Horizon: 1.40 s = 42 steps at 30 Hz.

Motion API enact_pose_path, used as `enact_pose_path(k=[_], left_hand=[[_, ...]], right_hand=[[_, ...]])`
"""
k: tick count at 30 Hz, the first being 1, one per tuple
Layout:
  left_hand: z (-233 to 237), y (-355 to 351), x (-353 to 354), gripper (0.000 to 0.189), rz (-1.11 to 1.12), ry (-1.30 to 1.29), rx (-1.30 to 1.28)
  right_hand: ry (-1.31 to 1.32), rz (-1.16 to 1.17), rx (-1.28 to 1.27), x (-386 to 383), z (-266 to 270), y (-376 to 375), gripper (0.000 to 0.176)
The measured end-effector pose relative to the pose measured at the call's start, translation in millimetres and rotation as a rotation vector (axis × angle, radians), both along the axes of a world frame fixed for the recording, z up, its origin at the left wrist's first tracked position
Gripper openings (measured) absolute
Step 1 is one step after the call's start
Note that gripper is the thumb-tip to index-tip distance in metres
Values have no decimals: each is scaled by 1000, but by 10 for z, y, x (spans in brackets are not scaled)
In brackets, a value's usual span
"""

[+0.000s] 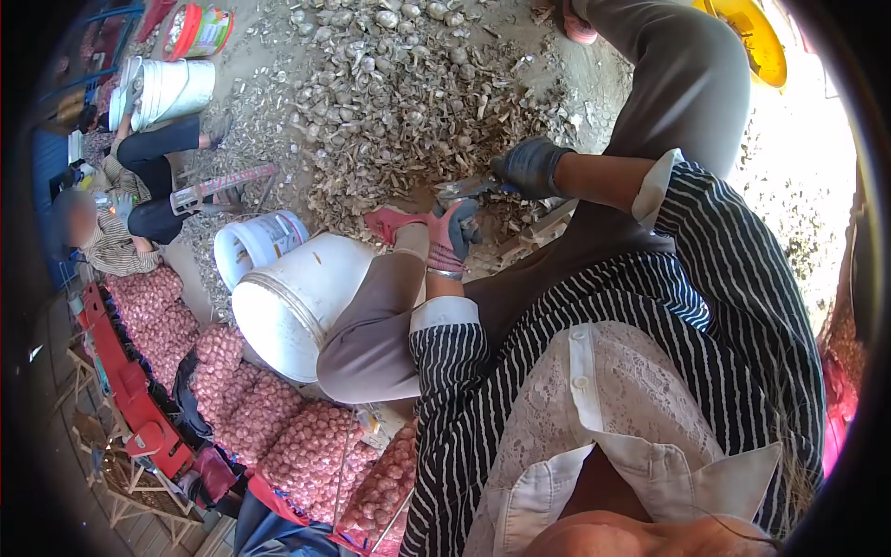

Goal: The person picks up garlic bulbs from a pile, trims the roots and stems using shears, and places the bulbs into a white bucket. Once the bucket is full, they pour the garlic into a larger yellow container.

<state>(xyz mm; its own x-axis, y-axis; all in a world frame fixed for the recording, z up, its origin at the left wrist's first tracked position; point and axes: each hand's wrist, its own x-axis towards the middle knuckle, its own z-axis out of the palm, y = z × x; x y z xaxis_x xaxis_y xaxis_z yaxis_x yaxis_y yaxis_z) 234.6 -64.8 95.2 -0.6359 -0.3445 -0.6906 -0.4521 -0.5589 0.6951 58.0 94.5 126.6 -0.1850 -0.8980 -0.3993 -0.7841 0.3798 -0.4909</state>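
Note:
My right hand (pixel 534 167), in a blue-grey glove, is closed on the handles of metal shears (pixel 466 188). The blades point left, just above my left hand (pixel 452 235). That hand wears a pink and grey glove, and its fingers are curled together; what they hold is hidden. Beyond both hands lies a broad heap of garlic bulbs and dry trimmings (pixel 399 111). A pink shoe (pixel 392 223) is beside my left hand, at the heap's near edge.
White buckets (pixel 302 302) (pixel 260 243) stand left of my leg. Net sacks of garlic (pixel 297 455) line the lower left. Another person (pixel 130 209) sits at the far left by a metal stand (pixel 223 190) and a white bucket (pixel 172 93). A yellow basin (pixel 756 42) is top right.

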Motion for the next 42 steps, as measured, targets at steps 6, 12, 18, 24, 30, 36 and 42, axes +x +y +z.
enact_pose_path(k=[6, 12, 18, 24, 30, 36, 42], left_hand=[[-136, -72, 80, 28, -84, -28, -191], [398, -55, -109, 35, 90, 402, 48], [1566, -823, 448, 25, 852, 1210, 227], [1034, -634, 137, 25, 879, 957, 280], [281, 13, -503, 30, 652, 192, 667], [219, 164, -800, 47, 293, 170, 458], [31, 70, -773, 42, 472, 114, 434]], right_hand=[[-179, -162, 0, 146, -231, -111, 28], [-290, -477, -42, 10, -253, -117, 26], [-230, -545, 190, -196, -262, -107, 29], [-224, -719, 238, -592, -263, -289, 39], [-110, -915, 230, -1361, -613, -588, 42], [-60, -945, 379, -1905, -1006, -1068, 54], [-102, -1057, 374, -2295, -1400, -1339, 52]])
